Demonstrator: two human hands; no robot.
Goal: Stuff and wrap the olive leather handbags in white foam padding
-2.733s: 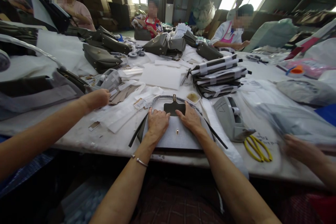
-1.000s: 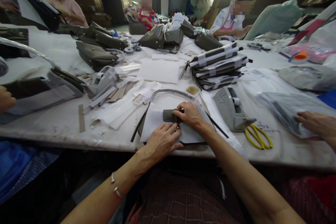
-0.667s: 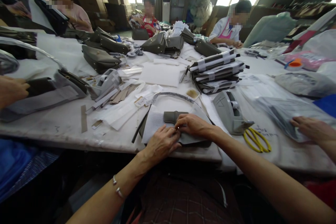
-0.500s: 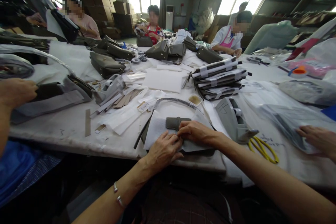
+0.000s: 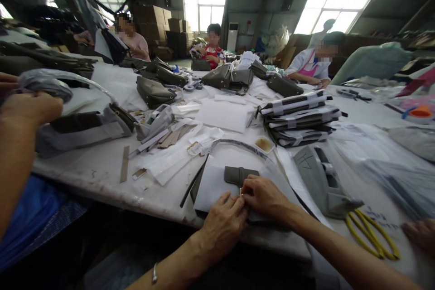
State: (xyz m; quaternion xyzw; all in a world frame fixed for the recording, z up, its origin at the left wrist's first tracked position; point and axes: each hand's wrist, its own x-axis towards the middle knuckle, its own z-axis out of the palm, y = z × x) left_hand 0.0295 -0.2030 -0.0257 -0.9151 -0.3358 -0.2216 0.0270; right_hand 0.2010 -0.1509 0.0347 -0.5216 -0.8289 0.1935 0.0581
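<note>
A grey-brown handbag [image 5: 212,192] lies at the table's front edge, its front covered by white sheet and its handle [image 5: 244,145] wrapped in film. A short flap tab [image 5: 238,174] shows in the middle of its front. Just below the tab, a small shiny metal piece [image 5: 241,192] glints between my fingertips. My left hand [image 5: 224,219] is closed, its bunched fingertips on the bag's front beside that piece. From the other side my right hand [image 5: 263,195] pinches at the same piece, thumb and forefinger together. My fingers hide most of the fastening.
To the right stand a grey tape dispenser [image 5: 314,176] and yellow-handled scissors [image 5: 370,235]. Behind is a stack of wrapped bags [image 5: 299,120]. Paper strips [image 5: 180,138] litter the left. A co-worker's hand [image 5: 41,106] grips another bag's wrapped handle; another person's hand [image 5: 421,233] shows at right.
The view has shifted, so the scene sits lower and farther right. My right fingers have moved from the tab's edge to just below it, where metal now shows. The left co-worker's hand now holds the wrapped handle.
</note>
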